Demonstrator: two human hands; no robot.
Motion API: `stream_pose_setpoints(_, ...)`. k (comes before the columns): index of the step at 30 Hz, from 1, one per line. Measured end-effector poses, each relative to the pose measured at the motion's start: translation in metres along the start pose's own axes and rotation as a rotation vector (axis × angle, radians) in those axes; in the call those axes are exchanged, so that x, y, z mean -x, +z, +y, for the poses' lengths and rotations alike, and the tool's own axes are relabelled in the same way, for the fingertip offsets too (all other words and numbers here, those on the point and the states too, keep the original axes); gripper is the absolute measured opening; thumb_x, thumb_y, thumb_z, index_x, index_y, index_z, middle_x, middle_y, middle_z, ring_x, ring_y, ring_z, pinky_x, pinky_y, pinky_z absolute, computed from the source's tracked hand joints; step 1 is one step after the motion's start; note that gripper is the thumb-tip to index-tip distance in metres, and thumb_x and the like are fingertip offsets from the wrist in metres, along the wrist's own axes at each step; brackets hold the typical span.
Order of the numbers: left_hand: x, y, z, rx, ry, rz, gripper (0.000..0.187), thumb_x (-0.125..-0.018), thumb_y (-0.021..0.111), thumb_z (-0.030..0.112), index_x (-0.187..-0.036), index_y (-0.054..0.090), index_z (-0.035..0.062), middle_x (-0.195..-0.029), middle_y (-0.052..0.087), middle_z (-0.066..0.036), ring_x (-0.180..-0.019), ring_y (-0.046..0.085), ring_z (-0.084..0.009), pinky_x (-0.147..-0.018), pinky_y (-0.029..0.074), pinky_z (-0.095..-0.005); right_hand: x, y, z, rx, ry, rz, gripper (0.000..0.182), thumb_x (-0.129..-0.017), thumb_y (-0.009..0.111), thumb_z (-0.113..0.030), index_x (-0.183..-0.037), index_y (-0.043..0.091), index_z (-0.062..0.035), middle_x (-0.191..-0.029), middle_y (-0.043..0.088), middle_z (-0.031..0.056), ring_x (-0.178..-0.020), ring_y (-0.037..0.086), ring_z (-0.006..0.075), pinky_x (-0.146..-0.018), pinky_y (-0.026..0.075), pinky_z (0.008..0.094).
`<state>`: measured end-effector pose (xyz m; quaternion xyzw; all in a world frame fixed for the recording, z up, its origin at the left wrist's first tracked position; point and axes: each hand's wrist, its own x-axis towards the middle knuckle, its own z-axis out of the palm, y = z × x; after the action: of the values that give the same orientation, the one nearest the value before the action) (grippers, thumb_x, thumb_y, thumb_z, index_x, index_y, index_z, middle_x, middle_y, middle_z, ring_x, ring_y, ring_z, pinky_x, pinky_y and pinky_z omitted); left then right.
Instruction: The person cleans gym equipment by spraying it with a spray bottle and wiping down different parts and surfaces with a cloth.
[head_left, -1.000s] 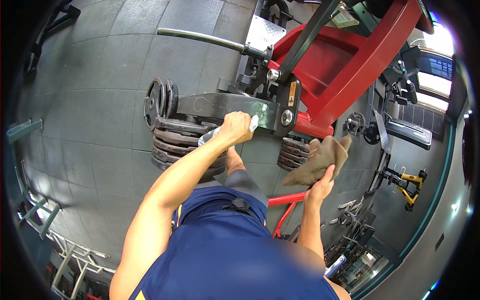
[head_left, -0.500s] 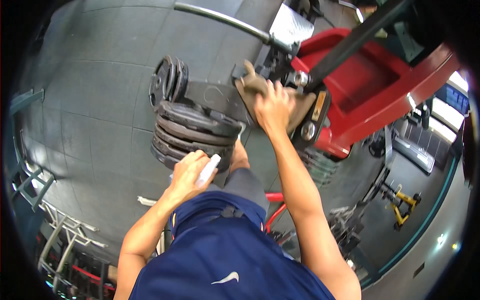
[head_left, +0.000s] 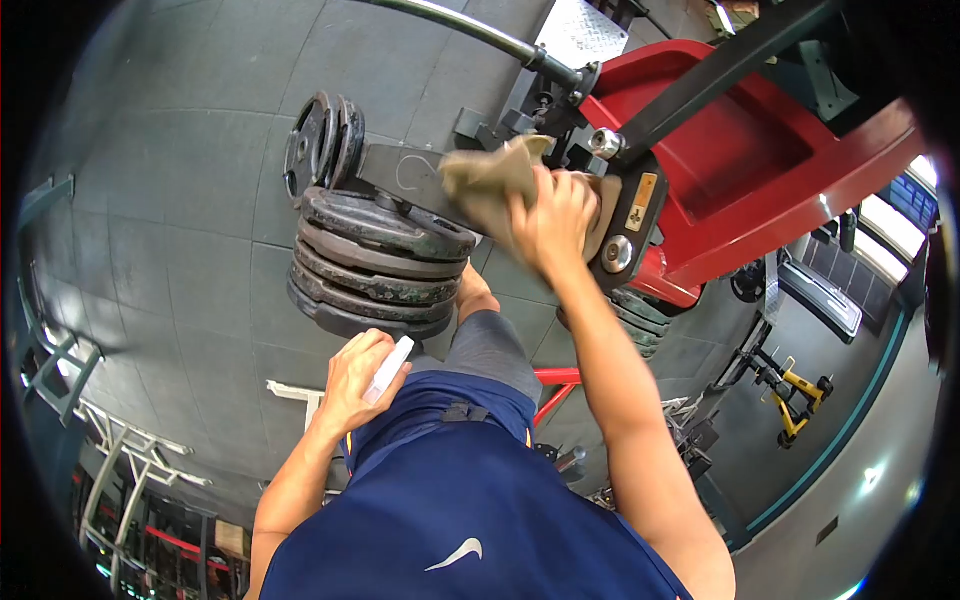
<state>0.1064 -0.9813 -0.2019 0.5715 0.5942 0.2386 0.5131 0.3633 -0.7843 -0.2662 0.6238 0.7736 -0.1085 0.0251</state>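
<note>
Gym floor, red machine (head_left: 740, 150). Right hand (head_left: 552, 222) presses cloth (head_left: 490, 180) flat on the black arm (head_left: 410, 180), cloth under the palm. Left hand (head_left: 358, 378) clenched around bottle (head_left: 389, 368) near the waist.

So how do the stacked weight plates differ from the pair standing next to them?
The stacked weight plates lie flat, one on another, on a post of the machine; the pair of upright plates stands on edge behind them. The stack holds several plates, the pair only two. The stack sits nearer the right hand pressing the brown cloth on the dark arm. Both sets are dark, round and worn.
</note>
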Motion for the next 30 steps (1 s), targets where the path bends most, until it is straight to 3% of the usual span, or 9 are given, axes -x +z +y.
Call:
stream_pose_setpoints(2, 0.008, 0.003, -0.003, 0.020, -0.029, -0.006, 0.012, -0.080, 0.073, 0.005, -0.088, 0.066, 0.0000, -0.088, 0.063, -0.013, -0.081, 0.063, -0.0324, -0.073, 0.051, -0.0389, -0.046, 0.013, -0.011, 0.014, 0.140, -0.144, 0.048, -0.090, 0.060, -0.049, -0.095, 0.073, -0.0028, -0.089, 0.072, 0.0228, -0.095, 0.070, 0.0393, -0.086, 0.051, 0.0536)
stream_pose_setpoints(5, 0.011, 0.006, 0.000, 0.089, -0.070, 0.008, 0.010, -0.081, 0.071, 0.006, -0.088, 0.066, -0.0007, -0.088, 0.063, -0.014, -0.080, 0.064, -0.0314, -0.073, 0.051, -0.0383, -0.050, 0.013, -0.008, 0.020, 0.060, -0.065, 0.056, -0.094, 0.053, -0.052, -0.086, 0.076, -0.0021, -0.074, 0.070, 0.0220, -0.077, 0.072, 0.0393, -0.075, 0.055, 0.0496)
stream_pose_setpoints(9, 0.011, 0.008, 0.000, 0.104, 0.003, -0.027, 0.014, -0.081, 0.073, 0.010, -0.088, 0.066, 0.0005, -0.089, 0.063, -0.013, -0.081, 0.063, -0.0337, -0.074, 0.051, -0.0404, -0.050, -0.008, 0.001, -0.127, 0.091, -0.291, 0.055, -0.095, 0.053, -0.053, -0.104, 0.074, -0.0035, -0.096, 0.073, 0.0220, -0.094, 0.070, 0.0408, -0.092, 0.050, 0.0496)
stream_pose_setpoints(14, 0.022, -0.001, -0.008, 0.113, -0.014, 0.089, 0.011, -0.080, 0.072, 0.005, -0.088, 0.067, -0.0009, -0.089, 0.063, -0.014, -0.080, 0.064, -0.0324, -0.073, 0.050, -0.0386, 0.020, 0.032, -0.004, 0.251, -0.018, 0.260, 0.056, -0.090, 0.064, -0.048, -0.123, 0.065, -0.0030, -0.138, 0.052, 0.0159, -0.135, 0.042, 0.0352, -0.108, 0.030, 0.0611)
stream_pose_setpoints(17, 0.035, -0.002, -0.012, 0.090, -0.076, 0.109, 0.011, -0.080, 0.071, 0.004, -0.088, 0.067, -0.0019, -0.089, 0.063, -0.015, -0.081, 0.064, -0.0331, -0.073, 0.050, -0.0385, -0.011, 0.029, -0.053, 0.262, -0.123, 0.028, 0.044, -0.090, 0.061, -0.042, -0.108, 0.070, -0.0025, -0.127, 0.059, 0.0165, -0.121, 0.051, 0.0336, -0.104, 0.031, 0.0616)
stream_pose_setpoints(20, 0.036, -0.003, -0.009, 0.078, -0.101, 0.105, 0.012, -0.080, 0.072, 0.006, -0.089, 0.068, 0.0000, -0.090, 0.063, -0.015, -0.082, 0.064, -0.0342, -0.075, 0.051, -0.0394, -0.062, 0.084, -0.099, 0.347, -0.220, -0.200, 0.024, -0.089, 0.055, -0.026, -0.086, 0.072, -0.0089, -0.093, 0.068, 0.0148, -0.085, 0.065, 0.0306, -0.079, 0.045, 0.0506)
stream_pose_setpoints(24, 0.045, -0.016, 0.002, 0.148, -0.272, 0.158, 0.009, -0.081, 0.071, 0.003, -0.089, 0.068, -0.0013, -0.091, 0.064, -0.015, -0.081, 0.065, -0.0315, -0.074, 0.051, -0.0374, -0.053, 0.108, -0.106, 0.473, -0.310, -0.044, 0.039, -0.090, 0.053, -0.024, -0.118, 0.065, 0.0009, -0.121, 0.063, 0.0227, -0.123, 0.053, 0.0404, -0.106, 0.031, 0.0639)
stream_pose_setpoints(27, 0.041, -0.012, -0.005, 0.145, -0.242, 0.119, 0.008, -0.082, 0.070, 0.002, -0.088, 0.068, -0.0016, -0.089, 0.064, -0.014, -0.081, 0.065, -0.0313, -0.074, 0.051, -0.0371, -0.020, 0.069, -0.075, 0.252, -0.343, 0.098, 0.046, -0.088, 0.059, -0.027, -0.126, 0.063, -0.0021, -0.131, 0.059, 0.0227, -0.132, 0.046, 0.0417, -0.109, 0.027, 0.0670)
stream_pose_setpoints(30, 0.033, -0.013, -0.015, 0.144, -0.152, 0.101, 0.010, -0.080, 0.071, 0.002, -0.088, 0.068, -0.0017, -0.089, 0.064, -0.015, -0.080, 0.064, -0.0328, -0.074, 0.051, -0.0380, 0.033, 0.012, -0.029, 0.014, -0.205, -0.026, 0.088, -0.068, 0.085, -0.030, -0.148, 0.048, -0.0204, -0.160, 0.033, 0.0154, -0.150, 0.023, 0.0396, -0.120, 0.014, 0.0649)
